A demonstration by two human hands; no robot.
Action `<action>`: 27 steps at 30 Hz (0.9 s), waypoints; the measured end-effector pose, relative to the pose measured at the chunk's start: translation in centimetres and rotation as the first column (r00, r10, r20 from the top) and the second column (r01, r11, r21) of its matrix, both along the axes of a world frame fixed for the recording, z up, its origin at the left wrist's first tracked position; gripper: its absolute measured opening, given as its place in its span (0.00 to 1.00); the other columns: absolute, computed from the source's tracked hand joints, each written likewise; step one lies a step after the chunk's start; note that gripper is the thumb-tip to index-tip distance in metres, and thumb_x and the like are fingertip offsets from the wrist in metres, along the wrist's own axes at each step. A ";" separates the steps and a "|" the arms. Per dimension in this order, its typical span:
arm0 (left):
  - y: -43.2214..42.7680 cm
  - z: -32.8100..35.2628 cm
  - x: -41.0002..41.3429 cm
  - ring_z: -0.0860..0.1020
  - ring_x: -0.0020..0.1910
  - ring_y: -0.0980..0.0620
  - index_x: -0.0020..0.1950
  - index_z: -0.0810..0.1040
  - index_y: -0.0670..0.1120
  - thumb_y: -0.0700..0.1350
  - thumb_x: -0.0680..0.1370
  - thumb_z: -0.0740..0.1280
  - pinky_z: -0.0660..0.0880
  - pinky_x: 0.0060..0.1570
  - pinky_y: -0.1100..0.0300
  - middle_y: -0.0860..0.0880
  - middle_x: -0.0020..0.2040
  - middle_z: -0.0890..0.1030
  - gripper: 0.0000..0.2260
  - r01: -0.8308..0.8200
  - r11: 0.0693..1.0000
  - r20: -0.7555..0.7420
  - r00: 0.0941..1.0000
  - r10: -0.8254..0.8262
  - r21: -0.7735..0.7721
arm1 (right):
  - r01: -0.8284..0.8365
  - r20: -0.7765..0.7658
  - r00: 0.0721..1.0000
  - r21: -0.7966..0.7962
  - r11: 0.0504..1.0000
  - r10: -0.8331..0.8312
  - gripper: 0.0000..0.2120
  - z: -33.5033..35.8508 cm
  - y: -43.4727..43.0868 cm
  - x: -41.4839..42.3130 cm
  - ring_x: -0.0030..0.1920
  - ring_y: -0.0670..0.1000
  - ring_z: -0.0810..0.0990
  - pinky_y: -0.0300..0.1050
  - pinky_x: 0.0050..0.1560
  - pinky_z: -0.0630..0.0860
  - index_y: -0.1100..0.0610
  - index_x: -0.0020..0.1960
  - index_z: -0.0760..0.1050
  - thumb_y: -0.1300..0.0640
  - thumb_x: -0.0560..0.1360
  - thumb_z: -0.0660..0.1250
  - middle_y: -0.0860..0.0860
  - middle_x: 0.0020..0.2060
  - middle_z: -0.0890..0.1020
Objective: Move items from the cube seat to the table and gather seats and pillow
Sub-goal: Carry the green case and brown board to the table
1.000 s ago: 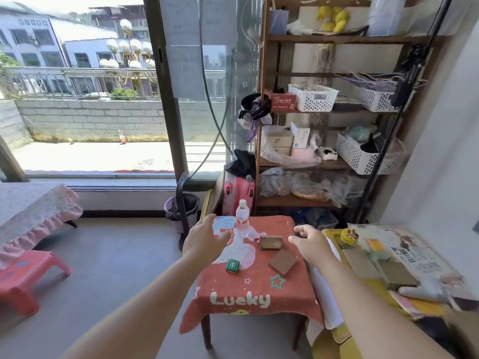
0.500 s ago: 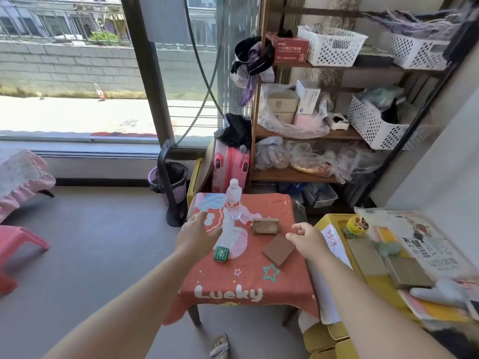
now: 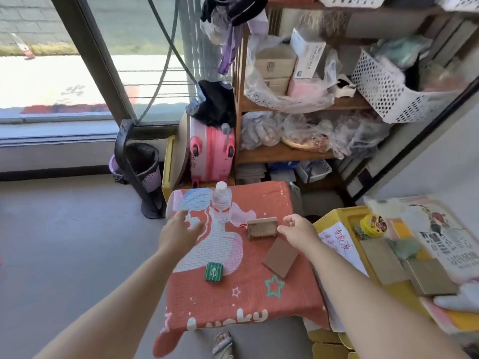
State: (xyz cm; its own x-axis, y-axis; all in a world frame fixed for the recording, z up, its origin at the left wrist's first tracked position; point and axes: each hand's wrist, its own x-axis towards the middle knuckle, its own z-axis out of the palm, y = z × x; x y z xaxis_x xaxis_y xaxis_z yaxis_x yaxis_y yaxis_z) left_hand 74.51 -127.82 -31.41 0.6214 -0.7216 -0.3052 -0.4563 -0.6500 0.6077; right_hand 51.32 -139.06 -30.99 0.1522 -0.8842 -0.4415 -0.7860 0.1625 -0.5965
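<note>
You closed in on the cube seat (image 3: 241, 296); left hand (image 3: 180, 230) neared the bottle (image 3: 222, 204), grip wide; right hand (image 3: 298, 232) reached the wooden stand (image 3: 261, 228), grip loose and empty; nothing lifted yet.

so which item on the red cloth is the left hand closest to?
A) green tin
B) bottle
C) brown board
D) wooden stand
B: the left hand, fingers spread, is just left of the upright bottle; the other items on the cloth lie farther from it.
</note>
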 end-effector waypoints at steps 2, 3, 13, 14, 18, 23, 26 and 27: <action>-0.9 -1.4 0.6 0.73 0.65 0.45 0.72 0.65 0.44 0.52 0.77 0.65 0.70 0.60 0.52 0.44 0.68 0.73 0.26 0.006 0.999 -0.025 1.000 -0.005 0.034 | -0.004 -0.031 0.999 0.045 0.999 0.005 0.19 -1.2 -0.8 0.5 0.61 0.55 0.75 0.40 0.51 0.68 0.57 0.64 0.73 0.55 0.74 0.66 0.55 0.62 0.76; -1.2 -2.1 0.8 0.73 0.65 0.44 0.72 0.65 0.44 0.52 0.77 0.64 0.70 0.60 0.52 0.44 0.68 0.73 0.26 0.016 0.998 -0.028 1.000 -0.014 0.053 | 0.000 -0.044 0.999 0.071 0.997 0.003 0.19 -1.8 -1.0 0.5 0.61 0.55 0.75 0.41 0.52 0.69 0.57 0.64 0.73 0.55 0.74 0.66 0.55 0.62 0.76; -2.5 -7.8 0.9 0.71 0.68 0.44 0.72 0.66 0.44 0.52 0.77 0.64 0.68 0.63 0.51 0.44 0.70 0.72 0.25 0.028 0.982 -0.094 0.996 -0.010 0.186 | -0.002 -0.146 0.989 0.201 0.980 0.032 0.21 -7.7 -3.2 0.8 0.64 0.55 0.72 0.42 0.57 0.68 0.56 0.66 0.70 0.53 0.75 0.65 0.55 0.65 0.73; -2.4 -8.6 0.8 0.71 0.68 0.44 0.72 0.66 0.43 0.52 0.77 0.64 0.68 0.63 0.51 0.44 0.70 0.72 0.25 0.016 0.978 -0.101 0.995 0.006 0.207 | -0.011 -0.164 0.985 0.218 0.976 0.047 0.21 -8.6 -3.3 0.8 0.65 0.55 0.72 0.43 0.59 0.68 0.55 0.67 0.70 0.53 0.75 0.65 0.55 0.65 0.73; -2.3 -11.1 -0.2 0.71 0.67 0.43 0.72 0.66 0.42 0.51 0.77 0.64 0.68 0.63 0.50 0.43 0.69 0.72 0.25 -0.018 0.961 -0.126 0.991 0.055 0.277 | -0.018 -0.224 0.972 0.243 0.970 0.074 0.24 -11.4 -3.4 0.6 0.66 0.57 0.71 0.47 0.63 0.68 0.56 0.69 0.67 0.53 0.75 0.65 0.57 0.66 0.71; -2.3 -13.8 -1.3 0.72 0.67 0.43 0.72 0.66 0.42 0.51 0.77 0.64 0.69 0.63 0.50 0.42 0.69 0.72 0.25 -0.039 0.938 -0.133 0.987 0.090 0.344 | 0.062 -0.260 0.965 0.236 0.970 0.002 0.29 -14.3 -3.3 -0.7 0.70 0.57 0.66 0.48 0.66 0.66 0.57 0.73 0.60 0.54 0.76 0.65 0.56 0.72 0.64; -2.5 -15.9 -2.0 0.72 0.67 0.42 0.72 0.66 0.42 0.50 0.77 0.65 0.70 0.62 0.50 0.42 0.69 0.73 0.26 -0.061 0.925 -0.147 0.981 0.124 0.374 | 0.167 -0.277 0.956 0.257 0.952 -0.093 0.31 -16.3 -3.4 -1.2 0.68 0.59 0.68 0.51 0.64 0.69 0.56 0.74 0.57 0.54 0.75 0.65 0.57 0.71 0.66; -2.5 -16.3 -2.2 0.72 0.67 0.42 0.72 0.66 0.42 0.50 0.77 0.65 0.70 0.62 0.49 0.42 0.69 0.72 0.26 -0.070 0.923 -0.151 0.979 0.135 0.377 | 0.210 -0.278 0.950 0.244 0.947 -0.139 0.33 -16.8 -3.4 -1.3 0.68 0.60 0.69 0.52 0.64 0.70 0.56 0.75 0.55 0.54 0.75 0.66 0.58 0.70 0.66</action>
